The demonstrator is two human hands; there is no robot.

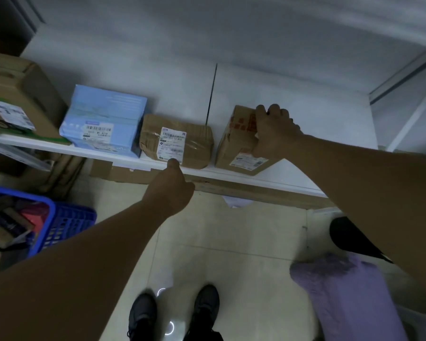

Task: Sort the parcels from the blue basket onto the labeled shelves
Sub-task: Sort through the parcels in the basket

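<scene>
Nearest the viewer, a pair of dark shoes (143,313) stands on the pale tiled floor (231,242), with a purple plastic bag (342,291) at lower right. At left, the blue plastic lattice basket (67,222) sits on the floor and holds several mixed parcels (32,217).

Both bare forearms reach forward to the white shelf board (293,178). The left hand (172,190) is nearer: its fingers are curled into the palm and hold nothing, while one extended digit touches the lower front edge of the tape-wrapped brown parcel (197,143), just below its white label. That parcel lies flat at the middle of the shelf.

Beside it on the right, the brown cardboard box with red print (236,143) rests at the shelf's front edge. The right hand (273,129) grips it from above, fingers curled over its far top edge.

To the left of the tape-wrapped parcel stands a light blue labelled parcel (103,114), touching it. A large brown carton (22,94) is at far left.
</scene>
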